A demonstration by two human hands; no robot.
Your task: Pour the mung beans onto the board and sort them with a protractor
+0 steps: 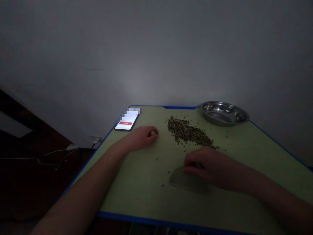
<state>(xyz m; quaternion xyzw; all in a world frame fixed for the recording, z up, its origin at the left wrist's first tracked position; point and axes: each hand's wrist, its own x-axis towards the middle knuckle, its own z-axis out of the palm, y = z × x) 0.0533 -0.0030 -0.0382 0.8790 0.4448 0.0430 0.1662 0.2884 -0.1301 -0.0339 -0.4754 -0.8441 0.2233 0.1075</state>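
My left hand [145, 136] rests on the table left of a pile of small dark green beans [188, 130]. Its fingers curl round toward the thumb, and nothing shows in the gap between them. On the near side of the pile, my right hand [204, 164] is closed, with thumb and fingertips drawn together. Whatever they may hold is too small or hidden to make out. Under and beside these fingertips lies a half-round protractor shape [182, 181]; I cannot tell whether it is a loose clear piece or printed on the tabletop.
A shiny metal bowl [225, 114] stands at the back right corner. At the back left lies a phone [127, 120] with a lit screen. Stray beans dot the green table [137, 186], which has a blue edge. Behind is a grey wall; cables [70, 148] run at left.
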